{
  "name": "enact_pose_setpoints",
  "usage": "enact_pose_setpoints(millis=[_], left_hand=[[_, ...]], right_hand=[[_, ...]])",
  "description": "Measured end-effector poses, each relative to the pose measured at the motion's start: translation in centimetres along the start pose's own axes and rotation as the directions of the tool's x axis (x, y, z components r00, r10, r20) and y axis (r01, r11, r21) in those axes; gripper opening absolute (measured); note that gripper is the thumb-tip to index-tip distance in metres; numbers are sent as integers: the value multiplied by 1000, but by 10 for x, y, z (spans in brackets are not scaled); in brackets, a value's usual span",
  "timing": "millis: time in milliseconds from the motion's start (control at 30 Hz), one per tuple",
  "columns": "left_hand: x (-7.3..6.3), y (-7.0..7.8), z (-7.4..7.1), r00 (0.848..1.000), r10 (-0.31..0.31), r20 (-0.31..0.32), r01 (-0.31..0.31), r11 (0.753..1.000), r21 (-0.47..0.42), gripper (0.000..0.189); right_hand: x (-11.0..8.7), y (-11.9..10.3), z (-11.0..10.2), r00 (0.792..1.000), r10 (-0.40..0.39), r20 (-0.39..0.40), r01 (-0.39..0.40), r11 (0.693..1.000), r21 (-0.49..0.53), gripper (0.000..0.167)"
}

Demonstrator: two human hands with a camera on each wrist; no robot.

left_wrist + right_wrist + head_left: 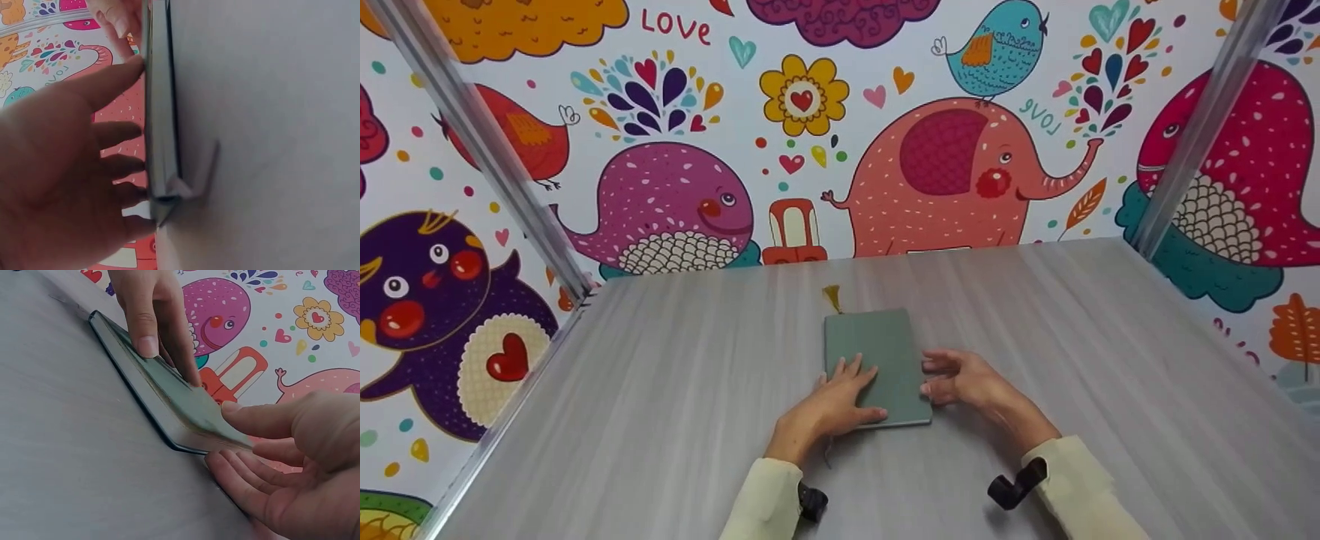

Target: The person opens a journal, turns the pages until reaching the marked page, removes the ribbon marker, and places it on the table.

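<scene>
A closed green hardcover notebook [877, 345] lies flat on the table. A gold tassel [831, 296] sticks out past its far edge, and a thin ribbon end [205, 174] trails from its near side. Resting on the left part of the cover, my left hand [831, 401] has its fingers spread. My right hand [971, 382] is at the notebook's right edge. In the right wrist view its thumb [259, 419] stands level with the cover, while the fingertips [222, 467] are low beside the page edges, a gap between them and the thumb.
The grey wood-grain table [675, 390] spreads around the notebook. Behind it stands a wall [885, 60] printed with cartoon animals, with metal posts [502, 150] at the corners. Black straps [1016, 484] hang at both sleeves.
</scene>
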State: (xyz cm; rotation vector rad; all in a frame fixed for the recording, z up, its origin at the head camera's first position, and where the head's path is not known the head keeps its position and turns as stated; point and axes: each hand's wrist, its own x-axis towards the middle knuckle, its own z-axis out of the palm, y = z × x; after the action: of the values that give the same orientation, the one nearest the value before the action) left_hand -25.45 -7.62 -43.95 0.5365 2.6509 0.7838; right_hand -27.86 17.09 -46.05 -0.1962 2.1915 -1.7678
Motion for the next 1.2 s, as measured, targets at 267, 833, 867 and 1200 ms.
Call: enact_pose_setpoints(millis=[267, 833, 867, 1200], left_hand=[[0, 2, 1, 1000, -23, 10, 23, 1000, 15, 74], [-1, 4, 2, 1000, -16, 14, 16, 999, 47, 77], [-1, 5, 3, 1000, -18, 16, 17, 999, 51, 78], [-1, 6, 3, 1000, -12, 8, 12, 997, 72, 78]], right_hand=[[0, -1, 8, 998, 27, -61, -29, 999, -27, 69], [-1, -3, 17, 988, 43, -152, -53, 997, -64, 66], [-1, -4, 18, 986, 43, -160, -55, 996, -67, 66], [-2, -7, 20, 979, 62, -195, -75, 995, -60, 67]])
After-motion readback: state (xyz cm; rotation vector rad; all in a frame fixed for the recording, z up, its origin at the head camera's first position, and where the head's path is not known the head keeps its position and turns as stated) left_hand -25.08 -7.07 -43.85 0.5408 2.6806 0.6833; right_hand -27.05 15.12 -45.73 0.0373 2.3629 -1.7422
